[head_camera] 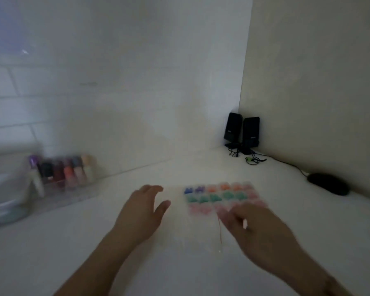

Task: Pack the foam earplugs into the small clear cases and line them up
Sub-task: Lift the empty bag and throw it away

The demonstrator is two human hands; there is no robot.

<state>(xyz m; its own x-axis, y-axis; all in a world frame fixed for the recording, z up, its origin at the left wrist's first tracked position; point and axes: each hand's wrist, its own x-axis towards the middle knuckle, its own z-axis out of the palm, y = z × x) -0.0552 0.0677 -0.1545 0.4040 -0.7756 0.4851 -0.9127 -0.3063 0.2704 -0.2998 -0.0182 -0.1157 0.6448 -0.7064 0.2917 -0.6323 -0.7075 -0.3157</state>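
**Both hands spread beside the rows of packed earplug cases**

Head view: the picture is blurred with motion. Just right of the frame's centre, on the white table (201, 263), the small clear cases (220, 196) lie in three rows touching one another: a far row with blue then orange earplugs, a middle row with green ones, and a near row with pink ones. Single cases and their lids are too smeared to tell apart.

The left hand (142, 212) reaches in from the lower left, fingers straight and spread, thumb out toward the cases; it holds nothing and sits just left of the block, apart from it. The right hand (259, 229) comes in from the lower right, fingers loosely extended over the near right corner of the pink row; whether the fingertips touch a case cannot be told. A thin red thread (219, 229) hangs beside its fingers.

At the left edge a clear organiser (58, 184) holds coloured bottles. In the far corner, upper right of centre, stand two black speakers (241, 132); a black mouse (328, 183) lies at the right.
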